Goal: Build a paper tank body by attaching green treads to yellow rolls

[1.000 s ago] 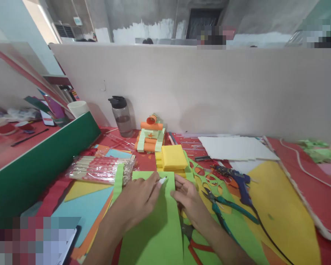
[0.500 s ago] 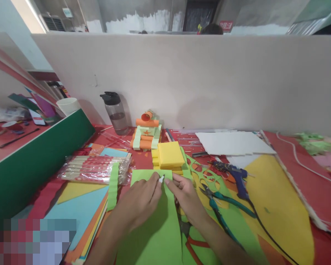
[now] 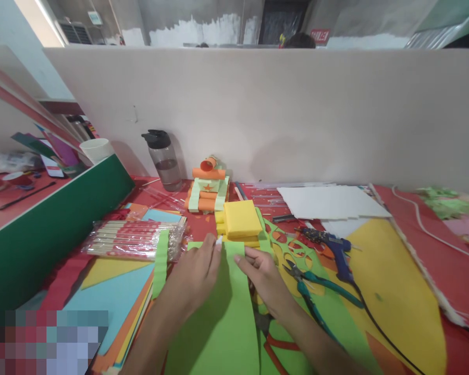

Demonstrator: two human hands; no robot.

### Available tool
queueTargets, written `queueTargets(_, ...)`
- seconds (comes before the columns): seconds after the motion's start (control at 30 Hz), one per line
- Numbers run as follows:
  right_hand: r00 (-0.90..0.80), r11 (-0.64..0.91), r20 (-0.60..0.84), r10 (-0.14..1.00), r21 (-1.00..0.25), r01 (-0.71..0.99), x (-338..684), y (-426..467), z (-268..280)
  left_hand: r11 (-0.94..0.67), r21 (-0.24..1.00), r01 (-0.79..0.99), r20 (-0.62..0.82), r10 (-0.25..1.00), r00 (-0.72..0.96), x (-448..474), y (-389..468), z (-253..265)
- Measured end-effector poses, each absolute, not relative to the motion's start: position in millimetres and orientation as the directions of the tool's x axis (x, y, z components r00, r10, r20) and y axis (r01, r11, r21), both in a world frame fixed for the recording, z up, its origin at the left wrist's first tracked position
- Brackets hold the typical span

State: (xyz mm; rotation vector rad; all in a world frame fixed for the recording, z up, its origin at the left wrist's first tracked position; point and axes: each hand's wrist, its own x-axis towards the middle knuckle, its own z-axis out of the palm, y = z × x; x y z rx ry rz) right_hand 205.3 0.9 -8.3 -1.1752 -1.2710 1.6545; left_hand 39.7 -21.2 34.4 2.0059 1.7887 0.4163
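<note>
My left hand (image 3: 197,271) is closed around what looks like a white-tipped pen (image 3: 219,240); only its pale end shows past my fingers. That end sits at the top edge of a green paper sheet (image 3: 226,323). Thumb and fingers of my right hand (image 3: 261,268) pinch the sheet's upper right edge. Just beyond the sheet is a yellow paper-wrapped block (image 3: 242,219) on yellow rolls. Behind it stands an orange and pale green paper model tank (image 3: 207,190).
To the right lie pliers (image 3: 308,281) with teal handles, red-handled scissors (image 3: 273,349), a blue glue gun (image 3: 336,250) and white sheets (image 3: 332,203). At left are packed sticks (image 3: 125,237), coloured papers (image 3: 113,302), a water bottle (image 3: 166,166) and a green divider (image 3: 62,224).
My left hand has shifted left and slightly away from me, carrying the white tip from near my right thumb to the sheet's top edge. My right hand keeps its pinch.
</note>
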Motion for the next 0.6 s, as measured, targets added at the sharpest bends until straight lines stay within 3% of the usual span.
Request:
queueTargets(0.17,-0.297,-0.251,-0.234,0.926,-0.968,-0.018,205,1,-7,-0.044,0.591,0.805,0.002,0.999,0.053,33,-17,44)
queueTargets(0.33,-0.345,-0.260,-0.214,0.914,-0.961,-0.094,204,0,0,-0.045,0.702,0.710,-0.112,0.979,0.172,36,-19,45)
queueTargets(0.6,-0.309,-0.230,-0.204,0.929,-0.972,-0.050,205,0,1,0.006,0.677,0.736,-0.158,0.978,0.137,39,-17,38)
